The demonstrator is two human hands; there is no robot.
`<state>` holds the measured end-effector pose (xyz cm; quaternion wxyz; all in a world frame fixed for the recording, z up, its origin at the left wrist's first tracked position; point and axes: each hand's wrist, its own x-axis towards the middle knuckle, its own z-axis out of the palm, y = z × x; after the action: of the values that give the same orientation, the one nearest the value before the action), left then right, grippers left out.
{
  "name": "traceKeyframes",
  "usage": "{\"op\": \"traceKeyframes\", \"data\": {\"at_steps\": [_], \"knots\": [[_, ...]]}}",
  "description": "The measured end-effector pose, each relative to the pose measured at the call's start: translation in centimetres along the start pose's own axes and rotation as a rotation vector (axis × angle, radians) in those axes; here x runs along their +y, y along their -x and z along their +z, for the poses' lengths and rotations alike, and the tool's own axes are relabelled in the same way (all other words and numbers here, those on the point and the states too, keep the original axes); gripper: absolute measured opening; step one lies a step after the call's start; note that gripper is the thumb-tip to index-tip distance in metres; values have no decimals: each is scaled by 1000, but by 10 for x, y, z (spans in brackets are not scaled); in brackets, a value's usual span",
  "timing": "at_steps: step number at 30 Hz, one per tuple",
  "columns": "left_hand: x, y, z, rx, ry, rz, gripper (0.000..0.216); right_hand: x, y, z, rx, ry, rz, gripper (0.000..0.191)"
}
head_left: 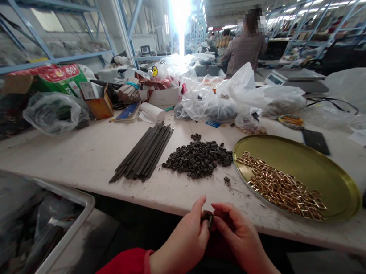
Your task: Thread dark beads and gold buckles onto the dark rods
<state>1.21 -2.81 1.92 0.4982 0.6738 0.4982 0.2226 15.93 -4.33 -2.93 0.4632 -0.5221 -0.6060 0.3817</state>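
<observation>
At the table's front edge, my left hand (188, 239) is closed, thumb raised, around a narrow dark strap (210, 221) whose short end points toward me. A small brownish-gold glint shows on it; the rest is covered by fingers. My right hand (239, 233) meets it from the other side, fingertips bent and pinching at the same piece. Beyond my hands lies a heap of small dark loops (195, 158), with a few strays nearer me. Flat dark straps (143, 153) lie in a bundle to its left. Gold metal buckles (282, 187) fill the near-left part of a round tray.
The round gold tray (322, 172) sits on the white table (81, 157). A black phone-like object (315, 141) lies behind it. Plastic bags (225, 97) and boxes (99, 103) crowd the back. A white bin (85, 199) stands lower left. Another person (245, 50) is farther off.
</observation>
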Motion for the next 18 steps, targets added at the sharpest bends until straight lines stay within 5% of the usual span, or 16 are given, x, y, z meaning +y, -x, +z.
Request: {"op": "traceKeyframes", "data": {"at_steps": [10, 18], "knots": [[1, 1, -6, -138, 59, 104, 62, 0, 7, -1, 138, 383, -434, 25], [-4, -7, -8, -164, 23, 108, 63, 3, 4, 0, 205, 323, -323, 21]]}}
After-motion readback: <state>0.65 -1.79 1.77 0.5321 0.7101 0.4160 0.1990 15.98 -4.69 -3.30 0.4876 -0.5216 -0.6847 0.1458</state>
